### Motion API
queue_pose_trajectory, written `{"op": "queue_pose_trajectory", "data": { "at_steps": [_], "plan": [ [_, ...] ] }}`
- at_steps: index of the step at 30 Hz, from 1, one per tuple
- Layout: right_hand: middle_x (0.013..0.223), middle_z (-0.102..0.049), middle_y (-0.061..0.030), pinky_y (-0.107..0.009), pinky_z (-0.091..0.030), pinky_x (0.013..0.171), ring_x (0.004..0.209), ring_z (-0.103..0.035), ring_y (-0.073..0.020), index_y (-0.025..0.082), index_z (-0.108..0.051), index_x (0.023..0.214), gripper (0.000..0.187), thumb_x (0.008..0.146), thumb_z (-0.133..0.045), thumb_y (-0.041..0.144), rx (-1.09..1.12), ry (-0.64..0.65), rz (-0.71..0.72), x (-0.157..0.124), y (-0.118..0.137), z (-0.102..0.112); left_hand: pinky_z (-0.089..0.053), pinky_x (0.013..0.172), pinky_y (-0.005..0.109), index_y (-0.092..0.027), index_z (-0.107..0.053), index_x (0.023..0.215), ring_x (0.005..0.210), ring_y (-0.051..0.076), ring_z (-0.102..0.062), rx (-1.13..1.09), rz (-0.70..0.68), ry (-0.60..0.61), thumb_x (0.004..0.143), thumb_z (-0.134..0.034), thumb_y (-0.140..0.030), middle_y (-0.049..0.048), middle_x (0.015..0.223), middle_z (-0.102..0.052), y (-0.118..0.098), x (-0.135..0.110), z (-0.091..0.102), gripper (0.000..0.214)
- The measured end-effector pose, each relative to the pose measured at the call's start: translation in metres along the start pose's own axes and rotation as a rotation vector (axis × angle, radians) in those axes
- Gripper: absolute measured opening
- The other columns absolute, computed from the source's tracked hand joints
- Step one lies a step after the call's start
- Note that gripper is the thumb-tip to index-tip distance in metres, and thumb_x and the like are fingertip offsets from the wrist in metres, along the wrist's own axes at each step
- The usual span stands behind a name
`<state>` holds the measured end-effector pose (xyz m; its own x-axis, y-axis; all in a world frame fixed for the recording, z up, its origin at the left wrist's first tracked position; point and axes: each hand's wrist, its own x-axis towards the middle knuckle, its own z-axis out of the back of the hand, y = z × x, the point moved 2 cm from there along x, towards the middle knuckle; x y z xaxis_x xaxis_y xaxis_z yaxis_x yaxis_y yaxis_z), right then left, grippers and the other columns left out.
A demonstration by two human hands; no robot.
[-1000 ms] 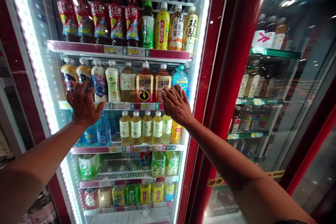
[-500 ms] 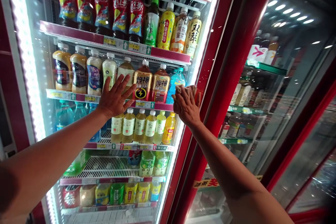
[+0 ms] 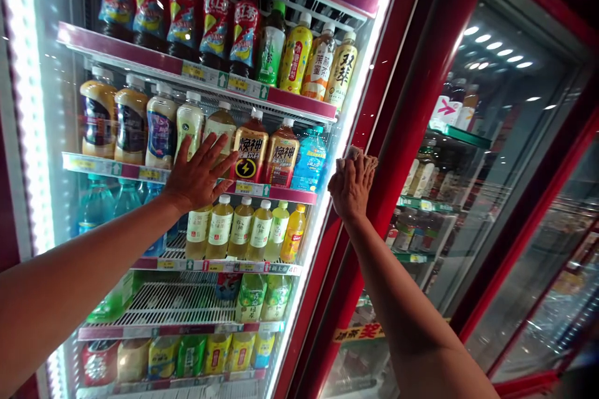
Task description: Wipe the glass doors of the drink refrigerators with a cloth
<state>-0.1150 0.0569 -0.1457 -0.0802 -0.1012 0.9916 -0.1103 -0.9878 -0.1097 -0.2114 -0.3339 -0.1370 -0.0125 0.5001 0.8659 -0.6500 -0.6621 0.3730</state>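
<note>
My left hand point(image 3: 199, 168) is spread flat, fingers apart, against what looks like the cooler's glass door, in front of the middle bottle shelf point(image 3: 201, 177). Behind its fingers are a pale bottle point(image 3: 219, 121) and a dark bottle with a lightning mark point(image 3: 250, 146). My right hand point(image 3: 350, 187) presses a crumpled, greyish-brown cloth point(image 3: 358, 156) near the door's right edge, at the red frame point(image 3: 322, 243). A blue bottle point(image 3: 309, 159) stands just left of that hand, behind the glass. My right palm is hidden.
Red-labelled tea bottles point(image 3: 180, 6) fill the upper shelf. Lower down are yellowish bottles point(image 3: 241, 230) and a wire shelf point(image 3: 178, 299). A bright light strip point(image 3: 374, 43) runs along the door's right side. To the right stands another red-framed glass cooler point(image 3: 468, 131) with bottles inside.
My right hand has moved right with the cloth, from in front of the blue bottle to the frame edge. My left hand stays spread in nearly the same place; the view has shifted slightly.
</note>
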Motion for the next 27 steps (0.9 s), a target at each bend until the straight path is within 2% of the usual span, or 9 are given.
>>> {"op": "queue_pose_trajectory", "data": {
  "at_steps": [3,6,8,11,14,16,19,21,27],
  "plan": [
    [0.171,-0.027,-0.0161,-0.069,-0.025,0.124,0.163,-0.007,-0.0316,0.021,-0.033,0.161,0.059,0.103,-0.035,0.028,0.020,-0.031,-0.010,-0.007,0.003,-0.003,0.007,0.130,0.056,-0.027,-0.036,0.159,0.162,0.023,-0.005,-0.004,0.013,0.006,0.101,-0.051,-0.049,0.0066,0.172,-0.012,0.000,0.000,0.000,0.064],
    [0.171,-0.026,-0.0158,-0.071,-0.026,0.123,0.163,-0.006,-0.0310,0.024,-0.028,0.163,0.060,0.103,-0.036,0.027,0.026,-0.034,0.024,-0.024,0.008,-0.002,0.007,0.130,0.058,-0.028,-0.037,0.158,0.162,0.024,-0.006,-0.012,0.029,0.017,0.100,-0.053,-0.049,0.0055,0.172,-0.012,-0.001,0.000,0.000,0.064],
    [0.171,-0.026,-0.0149,-0.070,-0.026,0.123,0.163,-0.005,-0.0297,0.024,-0.027,0.163,0.060,0.103,-0.036,0.026,0.027,-0.025,0.055,-0.024,0.005,-0.001,0.006,0.130,0.058,-0.028,-0.039,0.158,0.162,0.024,-0.007,-0.010,0.034,0.015,0.100,-0.053,-0.048,0.0052,0.172,-0.013,-0.001,0.001,0.000,0.063],
    [0.171,-0.027,-0.0159,-0.068,-0.026,0.124,0.163,-0.007,-0.0293,0.022,-0.030,0.162,0.058,0.104,-0.035,0.027,0.039,-0.043,0.067,-0.005,-0.002,-0.001,0.006,0.130,0.057,-0.027,-0.040,0.157,0.162,0.023,-0.007,-0.005,0.033,0.011,0.100,-0.053,-0.048,0.0049,0.172,-0.013,-0.001,0.000,-0.001,0.062],
    [0.170,-0.028,-0.0175,-0.071,-0.024,0.124,0.162,-0.009,-0.0323,0.019,-0.033,0.161,0.058,0.104,-0.035,0.029,0.043,-0.065,-0.001,0.010,-0.001,-0.003,0.007,0.130,0.056,-0.028,-0.037,0.159,0.162,0.023,-0.005,0.008,0.008,-0.019,0.101,-0.053,-0.047,0.0055,0.172,-0.012,-0.002,-0.001,0.000,0.063],
    [0.170,-0.028,-0.0166,-0.070,-0.024,0.124,0.162,-0.011,-0.0326,0.019,-0.033,0.161,0.058,0.104,-0.034,0.029,0.033,-0.050,-0.030,0.007,0.006,-0.003,0.008,0.131,0.054,-0.028,-0.036,0.159,0.161,0.021,-0.003,0.013,-0.017,-0.048,0.101,-0.053,-0.045,0.0064,0.171,-0.011,-0.002,-0.001,0.000,0.063],
    [0.170,-0.030,-0.0133,-0.065,-0.026,0.125,0.162,-0.013,-0.0293,0.022,-0.032,0.162,0.059,0.104,-0.034,0.029,0.029,0.022,0.047,-0.004,0.015,0.001,0.012,0.130,0.051,-0.028,-0.034,0.160,0.161,0.019,0.001,0.013,-0.036,-0.052,0.101,-0.053,-0.044,0.0071,0.171,-0.011,-0.002,-0.001,0.000,0.064],
    [0.170,-0.031,-0.0124,-0.063,-0.026,0.126,0.162,-0.013,-0.0281,0.021,-0.033,0.162,0.058,0.104,-0.035,0.030,0.031,0.055,0.090,-0.002,0.014,0.003,0.014,0.130,0.049,-0.027,-0.032,0.161,0.161,0.018,0.004,0.022,-0.042,-0.048,0.101,-0.053,-0.044,0.0071,0.172,-0.010,-0.002,-0.002,0.000,0.066],
    [0.169,-0.033,-0.0126,-0.065,-0.023,0.126,0.160,-0.021,-0.0303,0.019,-0.043,0.155,0.055,0.103,-0.036,0.032,0.027,-0.031,-0.033,0.042,0.005,-0.001,0.012,0.130,0.052,-0.031,-0.017,0.165,0.161,0.021,0.004,0.063,-0.059,-0.061,0.100,-0.052,-0.044,0.0052,0.173,-0.003,-0.001,-0.003,-0.002,0.075]
  ]
}}
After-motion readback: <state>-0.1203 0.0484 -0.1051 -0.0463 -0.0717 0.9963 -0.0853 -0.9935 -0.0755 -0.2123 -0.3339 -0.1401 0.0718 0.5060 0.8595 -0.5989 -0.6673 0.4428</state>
